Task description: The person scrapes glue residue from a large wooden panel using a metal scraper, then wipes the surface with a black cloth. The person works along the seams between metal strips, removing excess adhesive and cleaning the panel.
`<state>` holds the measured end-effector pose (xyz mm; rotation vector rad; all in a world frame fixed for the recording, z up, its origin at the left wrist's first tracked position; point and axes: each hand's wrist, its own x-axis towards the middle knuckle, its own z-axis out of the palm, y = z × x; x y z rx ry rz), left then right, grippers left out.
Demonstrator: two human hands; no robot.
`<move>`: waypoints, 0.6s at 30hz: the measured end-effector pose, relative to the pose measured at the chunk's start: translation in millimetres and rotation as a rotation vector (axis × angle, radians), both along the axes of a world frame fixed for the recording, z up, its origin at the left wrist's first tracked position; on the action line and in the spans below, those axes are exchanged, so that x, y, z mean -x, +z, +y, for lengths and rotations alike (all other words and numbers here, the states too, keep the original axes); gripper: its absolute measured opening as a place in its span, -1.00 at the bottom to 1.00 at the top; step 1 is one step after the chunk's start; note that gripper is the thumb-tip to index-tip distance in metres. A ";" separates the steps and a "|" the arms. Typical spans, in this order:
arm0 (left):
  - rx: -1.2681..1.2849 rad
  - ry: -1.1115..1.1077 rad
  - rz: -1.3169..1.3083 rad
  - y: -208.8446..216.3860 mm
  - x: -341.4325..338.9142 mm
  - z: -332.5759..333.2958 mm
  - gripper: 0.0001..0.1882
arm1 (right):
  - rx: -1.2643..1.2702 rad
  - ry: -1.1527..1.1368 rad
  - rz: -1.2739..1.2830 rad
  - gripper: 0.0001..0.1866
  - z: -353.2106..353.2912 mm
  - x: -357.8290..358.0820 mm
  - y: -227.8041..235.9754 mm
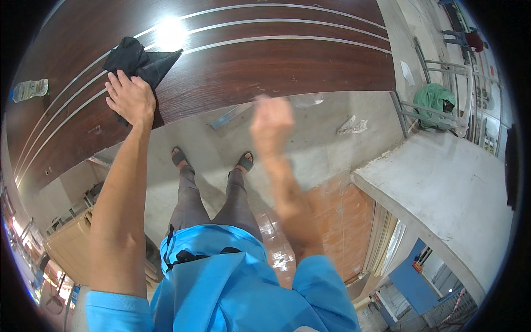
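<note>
My left hand lies flat with its fingers stretched out on a crumpled black cloth, pressing it against a dark reddish-brown wood panel. Part of the cloth is hidden under the palm. Three pale metallic strips run along the panel's length, and the cloth lies over some of them. Near the panel's close edge, my right hand is raised in front of my body. Motion smears its fingers, so I cannot make out whether it holds anything.
A clear plastic bottle lies at the panel's far left. To the right are a whitish ledge and a green bag by metal rails. Crumpled plastic lies on the floor. A wooden cabinet stands at lower left.
</note>
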<state>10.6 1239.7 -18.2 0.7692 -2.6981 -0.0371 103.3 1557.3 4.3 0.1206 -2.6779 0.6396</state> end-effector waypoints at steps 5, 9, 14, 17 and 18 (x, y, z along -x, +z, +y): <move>0.013 -0.007 0.016 -5.0 -1.4 -1.6 -0.41 | -0.098 -0.405 0.151 -0.87 66.5 30.7 26.4; 0.007 -0.013 0.019 -3.0 -2.9 -0.4 -0.41 | -0.029 -0.030 -0.004 -0.88 -42.3 -11.3 12.0; -0.026 -0.001 -0.006 2.3 -0.3 1.4 -0.41 | 0.011 -0.066 0.064 -0.91 -6.7 2.4 21.8; -0.025 -0.017 0.012 0.2 -2.7 0.9 -0.40 | -0.064 -0.283 0.132 -0.97 36.5 23.3 41.7; -0.020 -0.002 -0.022 -0.3 -5.8 0.9 -0.40 | -0.084 -0.275 0.111 -0.97 30.0 21.1 48.9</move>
